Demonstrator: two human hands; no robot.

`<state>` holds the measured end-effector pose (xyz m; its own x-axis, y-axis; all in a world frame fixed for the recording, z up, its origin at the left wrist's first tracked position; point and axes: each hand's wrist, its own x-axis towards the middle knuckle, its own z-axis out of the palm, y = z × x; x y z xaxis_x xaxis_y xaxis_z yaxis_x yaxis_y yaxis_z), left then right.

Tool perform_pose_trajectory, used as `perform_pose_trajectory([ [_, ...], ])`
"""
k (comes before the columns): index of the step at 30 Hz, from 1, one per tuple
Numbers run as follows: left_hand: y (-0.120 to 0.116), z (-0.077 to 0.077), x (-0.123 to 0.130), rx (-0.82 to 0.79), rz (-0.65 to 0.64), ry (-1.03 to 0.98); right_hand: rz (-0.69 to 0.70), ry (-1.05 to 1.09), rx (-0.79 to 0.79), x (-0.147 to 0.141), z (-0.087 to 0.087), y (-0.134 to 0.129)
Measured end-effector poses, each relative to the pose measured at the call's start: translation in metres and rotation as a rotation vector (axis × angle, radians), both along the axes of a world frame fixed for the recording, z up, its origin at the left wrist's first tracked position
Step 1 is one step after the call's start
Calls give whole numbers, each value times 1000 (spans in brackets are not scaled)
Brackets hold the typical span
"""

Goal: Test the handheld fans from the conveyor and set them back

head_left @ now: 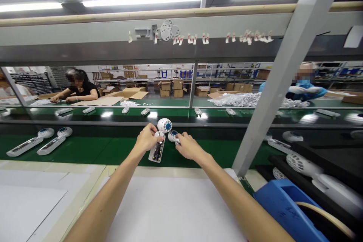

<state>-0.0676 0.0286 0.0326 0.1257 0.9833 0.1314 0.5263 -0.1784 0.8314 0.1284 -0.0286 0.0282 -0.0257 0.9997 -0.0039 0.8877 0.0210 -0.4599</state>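
Above the green belt, my left hand (146, 138) is closed around the neck of a white handheld fan (157, 153). Its round head, with a blue centre, points up, and the open handle shows a circuit board. Just to the right, my right hand (187, 146) is closed with thumb and fingers on a second white handheld fan (172, 135). That fan's blue-centred head shows beside my fingertips, and my hand hides most of its handle. The two fans are close together; I cannot tell whether they touch.
More fans (52, 145) lie on the green belt (93, 147) at the left. White paper (176, 204) covers the near bench. A slanted metal post (272, 83) and a blue bin (286, 208) stand at right. Two people (82, 87) work across the line, beyond white parts (235, 99).
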Motion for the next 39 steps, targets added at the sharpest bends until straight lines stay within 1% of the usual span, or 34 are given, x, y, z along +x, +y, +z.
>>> perform_pose_trajectory([
  [3, 4, -4, 0, 9, 19, 51, -57, -156, -81, 5, -11, 5],
  [6, 6, -7, -1, 12, 37, 100, -33, -218, -164, 6, -20, 8],
  [10, 10, -14, -3, -10, 49, 152, 5, -227, -154, 3, -23, 4],
  [14, 14, -24, -4, -37, 44, 186, 6, -151, -147, -1, -24, 3],
  [17, 16, -29, -4, -32, 32, 216, -13, -31, -180, 1, -24, 8],
  [20, 18, -32, -6, -19, 27, 251, -63, 166, -205, 9, -20, 15],
  [24, 21, -38, -10, -25, 51, 305, -141, 485, -179, 24, -8, 19],
  [27, 22, -44, -14, -52, 86, 350, -179, 672, -160, 35, 1, 19],
  [31, 23, -49, -22, -101, 102, 376, -159, 871, -105, 40, 14, 15],
  [33, 23, -45, -24, -111, 97, 355, -124, 952, -82, 37, 25, 9],
  [35, 22, -35, -23, -100, 97, 301, -87, 1014, -66, 31, 37, 0],
  [37, 15, -19, -18, -85, 68, 204, -57, 1051, -44, 23, 48, -9],
  [39, 1, 1, -9, -81, -22, 84, -39, 1070, -9, 14, 55, -18],
])
